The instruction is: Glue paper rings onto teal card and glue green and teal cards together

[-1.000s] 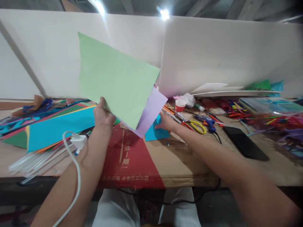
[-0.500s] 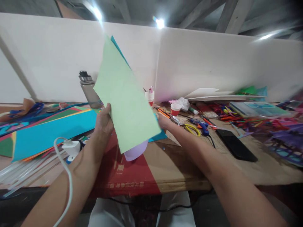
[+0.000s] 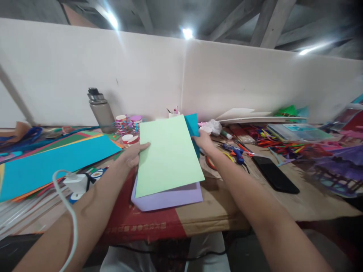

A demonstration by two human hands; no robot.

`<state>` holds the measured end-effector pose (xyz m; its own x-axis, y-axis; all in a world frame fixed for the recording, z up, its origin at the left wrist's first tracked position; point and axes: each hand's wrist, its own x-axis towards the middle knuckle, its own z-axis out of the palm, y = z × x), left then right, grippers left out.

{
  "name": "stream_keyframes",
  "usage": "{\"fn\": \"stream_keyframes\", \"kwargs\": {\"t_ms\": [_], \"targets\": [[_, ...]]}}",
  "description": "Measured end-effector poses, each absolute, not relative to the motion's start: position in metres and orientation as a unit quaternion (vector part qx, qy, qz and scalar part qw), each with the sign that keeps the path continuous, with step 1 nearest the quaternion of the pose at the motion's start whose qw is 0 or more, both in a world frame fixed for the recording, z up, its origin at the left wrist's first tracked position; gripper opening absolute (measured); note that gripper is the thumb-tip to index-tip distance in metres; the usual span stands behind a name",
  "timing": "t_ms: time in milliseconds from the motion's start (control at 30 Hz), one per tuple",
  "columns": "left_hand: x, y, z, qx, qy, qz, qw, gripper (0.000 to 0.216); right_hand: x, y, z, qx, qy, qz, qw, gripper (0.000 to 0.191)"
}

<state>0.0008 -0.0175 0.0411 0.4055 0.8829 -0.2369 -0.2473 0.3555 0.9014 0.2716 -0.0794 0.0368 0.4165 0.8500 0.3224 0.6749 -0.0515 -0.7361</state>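
Note:
Light green paper [image 3: 170, 155] lies uppermost in a loose stack in front of me. Beneath it, blue paper [image 3: 193, 124] sticks out at the upper right and purple paper [image 3: 172, 200] along the near edge. My left hand [image 3: 135, 153] grips the stack's left edge, thumb on top of the green sheet and fingers hidden below. At the upper right, my right hand [image 3: 203, 140] is closed on the edge of the blue paper, its fingertips partly out of sight. The stack is tilted over the cardboard-covered table [image 3: 215, 204].
To the left lie a long blue sheet [image 3: 62, 158] on other coloured sheets, a white charger [image 3: 78, 183] with its cable across my forearm, and a grey bottle [image 3: 102, 113]. On the right are a blue glue gun [image 3: 237, 153], a black phone [image 3: 275, 173] and coloured pipe cleaners [image 3: 263, 139].
The sheets have come down from nearly upright to almost flat above the table. More purple paper shows underneath, and cups behind the stack have come into view.

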Motion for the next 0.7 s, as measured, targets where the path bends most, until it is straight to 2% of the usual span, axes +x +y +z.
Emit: {"fn": "stream_keyframes", "kwargs": {"t_ms": [200, 267, 333, 467, 533, 600, 700], "targets": [[0.003, -0.024, 0.033, 0.463, 0.436, 0.31, 0.707, 0.024, 0.319, -0.094, 0.054, -0.724, -0.423, 0.014, 0.544, 0.036], [0.001, -0.023, 0.029, 0.511, 0.442, 0.304, 0.671, 0.026, 0.324, -0.097, 0.057, -0.706, -0.396, 0.019, 0.586, 0.037], [-0.002, -0.02, 0.026, 0.59, 0.476, 0.302, 0.578, 0.027, 0.322, -0.097, 0.057, -0.682, -0.389, 0.054, 0.616, 0.036], [-0.007, -0.015, 0.029, 0.709, 0.534, 0.363, 0.283, 0.03, 0.296, -0.093, 0.052, -0.661, -0.427, 0.149, 0.599, 0.03], [-0.004, -0.017, 0.033, 0.71, 0.51, 0.428, 0.227, 0.029, 0.275, -0.092, 0.047, -0.654, -0.446, 0.192, 0.58, 0.029], [0.003, -0.023, 0.035, 0.692, 0.485, 0.443, 0.3, 0.022, 0.254, -0.094, 0.04, -0.647, -0.462, 0.227, 0.563, 0.031], [0.018, -0.033, 0.027, 0.575, 0.452, 0.393, 0.557, 0.035, 0.224, -0.1, 0.028, -0.638, -0.492, 0.273, 0.526, 0.032]]}}
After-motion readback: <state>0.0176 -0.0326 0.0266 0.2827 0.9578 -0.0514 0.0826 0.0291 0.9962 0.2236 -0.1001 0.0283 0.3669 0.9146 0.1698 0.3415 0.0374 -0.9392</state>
